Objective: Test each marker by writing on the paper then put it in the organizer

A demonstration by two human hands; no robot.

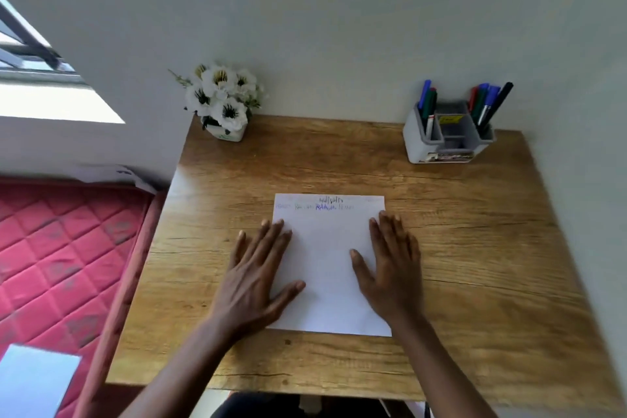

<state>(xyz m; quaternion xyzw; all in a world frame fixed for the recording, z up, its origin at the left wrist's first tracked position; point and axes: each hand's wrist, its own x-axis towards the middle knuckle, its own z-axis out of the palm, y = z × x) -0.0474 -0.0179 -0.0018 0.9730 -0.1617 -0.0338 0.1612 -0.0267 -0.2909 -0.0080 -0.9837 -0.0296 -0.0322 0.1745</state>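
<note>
On grainy wooden desk, rectangular paper, left hand, right hand pressed flat — grip empty.

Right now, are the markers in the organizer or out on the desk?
In: all visible markers stand in the organizer, in its outer compartments.

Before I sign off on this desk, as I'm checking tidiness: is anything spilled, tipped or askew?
Nothing stands out. The organizer stands upright at the back right with markers in its side compartments, the flower pot is upright at the back left, and the paper lies flat under the left hand and right hand.
</note>
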